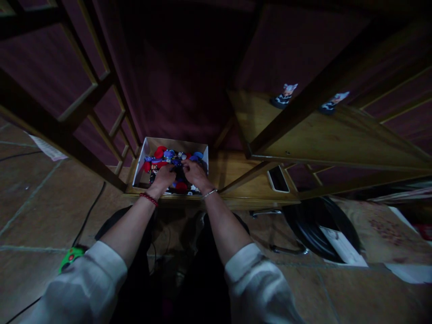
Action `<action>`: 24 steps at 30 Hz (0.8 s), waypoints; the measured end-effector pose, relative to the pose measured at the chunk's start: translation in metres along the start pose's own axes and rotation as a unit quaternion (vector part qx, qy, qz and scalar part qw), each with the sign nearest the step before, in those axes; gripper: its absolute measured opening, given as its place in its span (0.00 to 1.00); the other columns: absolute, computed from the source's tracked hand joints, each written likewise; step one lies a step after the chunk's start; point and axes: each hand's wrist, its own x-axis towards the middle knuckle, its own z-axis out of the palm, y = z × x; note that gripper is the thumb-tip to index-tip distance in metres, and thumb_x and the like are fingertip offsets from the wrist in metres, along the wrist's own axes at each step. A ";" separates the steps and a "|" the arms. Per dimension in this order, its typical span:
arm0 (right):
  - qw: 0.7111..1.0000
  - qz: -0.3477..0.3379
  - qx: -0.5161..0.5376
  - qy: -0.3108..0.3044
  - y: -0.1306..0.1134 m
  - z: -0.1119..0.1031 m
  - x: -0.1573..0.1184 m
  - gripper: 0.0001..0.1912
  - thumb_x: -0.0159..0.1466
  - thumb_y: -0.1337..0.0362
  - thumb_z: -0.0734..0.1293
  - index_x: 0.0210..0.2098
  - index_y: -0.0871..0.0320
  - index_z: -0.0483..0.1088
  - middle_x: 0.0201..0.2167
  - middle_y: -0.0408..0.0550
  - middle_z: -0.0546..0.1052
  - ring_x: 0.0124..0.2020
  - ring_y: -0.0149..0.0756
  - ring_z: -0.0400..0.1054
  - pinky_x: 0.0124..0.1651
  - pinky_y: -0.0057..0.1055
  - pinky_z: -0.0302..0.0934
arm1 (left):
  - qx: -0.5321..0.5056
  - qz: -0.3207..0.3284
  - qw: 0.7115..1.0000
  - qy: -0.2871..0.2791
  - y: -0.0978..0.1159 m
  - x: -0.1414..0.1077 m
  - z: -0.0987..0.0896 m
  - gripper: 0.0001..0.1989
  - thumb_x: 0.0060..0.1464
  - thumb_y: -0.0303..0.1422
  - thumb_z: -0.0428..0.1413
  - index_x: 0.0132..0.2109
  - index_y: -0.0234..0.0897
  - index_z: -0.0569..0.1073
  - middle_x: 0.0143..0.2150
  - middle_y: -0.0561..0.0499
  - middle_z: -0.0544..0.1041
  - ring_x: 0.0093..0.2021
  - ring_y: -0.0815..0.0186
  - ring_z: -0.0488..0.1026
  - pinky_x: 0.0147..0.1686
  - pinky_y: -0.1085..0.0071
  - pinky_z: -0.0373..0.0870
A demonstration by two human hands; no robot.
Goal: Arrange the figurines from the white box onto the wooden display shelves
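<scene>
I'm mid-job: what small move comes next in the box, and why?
Probably nudge the toy figure beside the left grip lightly aside, with the right grip steadying its neighbours: both are inside the open box among crowded toys, and the dim view hides whether either holds anything.

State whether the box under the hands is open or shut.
Open: the box is uncovered, red and blue items show inside, and the left hand and right hand reach in.
</scene>
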 end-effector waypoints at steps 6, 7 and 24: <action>0.999 -0.027 -0.021 -0.004 -0.012 0.013 0.012 0.22 0.60 0.72 0.56 0.54 0.54 0.61 0.50 0.47 0.70 0.51 0.32 0.63 0.53 0.26 0.55 | -0.032 -0.046 0.998 -0.029 0.006 -0.008 -0.009 0.22 0.45 0.21 0.44 0.48 0.30 0.69 0.34 0.46 0.77 0.26 0.68 0.74 0.25 0.77 0.68; 0.999 -0.033 -0.026 -0.002 -0.012 0.014 0.013 0.23 0.60 0.72 0.56 0.55 0.54 0.60 0.51 0.47 0.70 0.51 0.32 0.63 0.53 0.26 0.55 | -0.033 -0.052 0.998 -0.032 0.007 -0.010 -0.011 0.22 0.46 0.21 0.43 0.48 0.31 0.69 0.35 0.46 0.77 0.26 0.69 0.74 0.24 0.77 0.68; 0.999 -0.018 -0.005 0.028 -0.014 0.021 0.016 0.20 0.61 0.71 0.57 0.52 0.56 0.63 0.46 0.49 0.73 0.47 0.35 0.66 0.51 0.30 0.57 | -0.065 -0.062 0.995 -0.034 -0.005 -0.012 -0.019 0.25 0.45 0.19 0.45 0.52 0.31 0.67 0.34 0.47 0.75 0.22 0.73 0.69 0.23 0.78 0.66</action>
